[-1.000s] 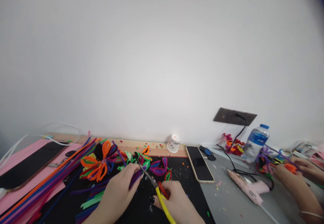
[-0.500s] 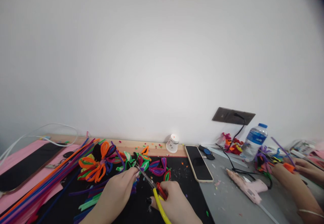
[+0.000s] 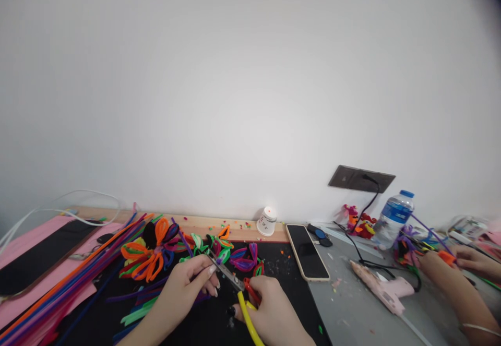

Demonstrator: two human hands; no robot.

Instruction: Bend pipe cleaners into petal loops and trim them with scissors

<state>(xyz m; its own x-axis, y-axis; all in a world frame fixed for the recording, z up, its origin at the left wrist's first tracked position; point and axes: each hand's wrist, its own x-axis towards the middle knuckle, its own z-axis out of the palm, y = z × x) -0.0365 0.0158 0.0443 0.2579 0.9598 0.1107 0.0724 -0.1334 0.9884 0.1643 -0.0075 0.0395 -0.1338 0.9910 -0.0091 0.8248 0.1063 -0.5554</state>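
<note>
My right hand grips scissors with red and yellow handles, their metal blades pointing up and left. Close to the blade tips is my left hand, its thumb and fingers bent together; whatever is between them is too small or hidden to make out. Just beyond lie small loops of green pipe cleaner and a purple looped piece. An orange pipe-cleaner flower rests left of them. Cut green lengths lie beside my left forearm, on the black mat.
Long pipe cleaners run along the left, near a dark phone-like slab. A paper cup, a phone, a pink glue gun and a water bottle stand or lie rightward. Another person's hands work at far right.
My left hand's fingers have shifted slightly down and curled differently beside the blades. The scissors stay nearly in place. At far right, the other person's purple pipe cleaner has tilted lower.
</note>
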